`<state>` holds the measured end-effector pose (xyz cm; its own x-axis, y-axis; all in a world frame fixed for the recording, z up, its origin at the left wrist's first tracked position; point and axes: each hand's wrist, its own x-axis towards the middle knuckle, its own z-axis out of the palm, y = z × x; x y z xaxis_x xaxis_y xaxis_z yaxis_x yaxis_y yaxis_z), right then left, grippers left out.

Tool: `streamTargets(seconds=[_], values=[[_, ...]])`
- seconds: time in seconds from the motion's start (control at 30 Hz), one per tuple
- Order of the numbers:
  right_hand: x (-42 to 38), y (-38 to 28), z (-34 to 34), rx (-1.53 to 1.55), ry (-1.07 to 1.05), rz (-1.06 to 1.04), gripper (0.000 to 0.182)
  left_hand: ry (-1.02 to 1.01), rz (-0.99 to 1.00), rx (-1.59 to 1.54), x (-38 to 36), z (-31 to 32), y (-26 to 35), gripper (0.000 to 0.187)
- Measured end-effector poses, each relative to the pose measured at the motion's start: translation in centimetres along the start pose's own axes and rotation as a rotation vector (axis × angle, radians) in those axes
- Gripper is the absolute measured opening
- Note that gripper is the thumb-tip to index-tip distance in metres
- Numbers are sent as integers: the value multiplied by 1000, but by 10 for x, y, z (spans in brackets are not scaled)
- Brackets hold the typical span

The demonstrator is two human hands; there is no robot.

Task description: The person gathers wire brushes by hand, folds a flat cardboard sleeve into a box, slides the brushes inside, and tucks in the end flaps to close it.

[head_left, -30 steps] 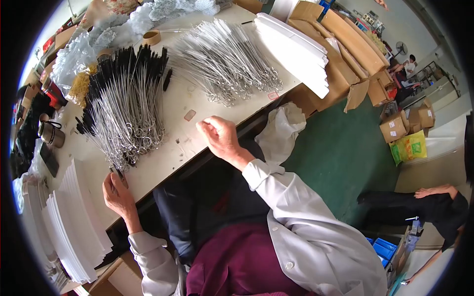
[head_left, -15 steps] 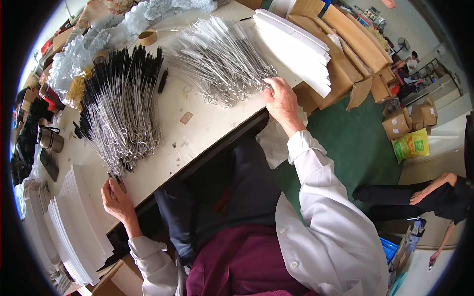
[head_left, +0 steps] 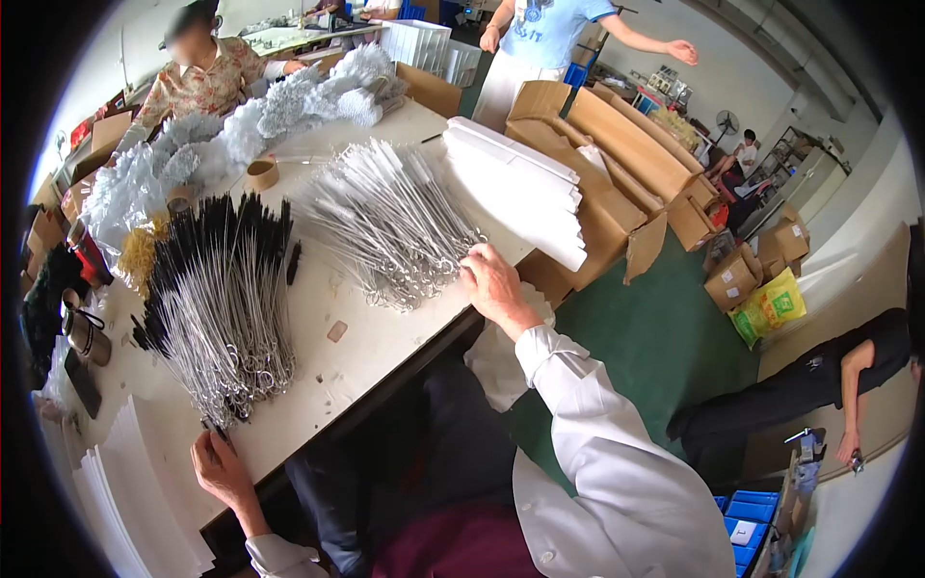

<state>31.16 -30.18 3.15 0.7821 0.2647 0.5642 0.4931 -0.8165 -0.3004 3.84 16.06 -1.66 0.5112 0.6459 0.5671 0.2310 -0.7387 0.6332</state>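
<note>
A pile of black-bristled wire brushes (head_left: 226,318) with looped metal ends lies on the left of the table. My left hand (head_left: 224,472) is at the table edge just below its loops, fingers closed around a small dark object (head_left: 218,433) that I cannot make out. To the right lies a second pile of wire brushes (head_left: 385,226), with pale bristles and similar loops. My right hand (head_left: 496,286) rests at the near right end of that pile, fingers curled in against the loops. Whatever it pinches is hidden.
White folded sheets (head_left: 515,188) and open cardboard boxes (head_left: 617,193) are at the right. Grey bristly bundles (head_left: 289,101) and a tape roll (head_left: 262,173) lie behind. A steel mug (head_left: 89,337) stands left, above stacked white strips (head_left: 135,482). Co-workers are around, one across the table (head_left: 202,77).
My view has tilted up, so the table sits lower and co-workers across it have come into sight. Both hands keep about the same places beside the piles.
</note>
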Motion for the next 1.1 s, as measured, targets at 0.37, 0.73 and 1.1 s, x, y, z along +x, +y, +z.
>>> streamTargets(seconds=[0.37,0.73,1.1], values=[[18,7,-8,109,-111,129,18,3,10,-32,0,0,5,14],[47,-26,-27,641,-135,535,31,-5,18,-57,-2,1,-1,12],[57,-58,-25,930,-230,429,25,-14,14,-84,-2,1,0,12]])
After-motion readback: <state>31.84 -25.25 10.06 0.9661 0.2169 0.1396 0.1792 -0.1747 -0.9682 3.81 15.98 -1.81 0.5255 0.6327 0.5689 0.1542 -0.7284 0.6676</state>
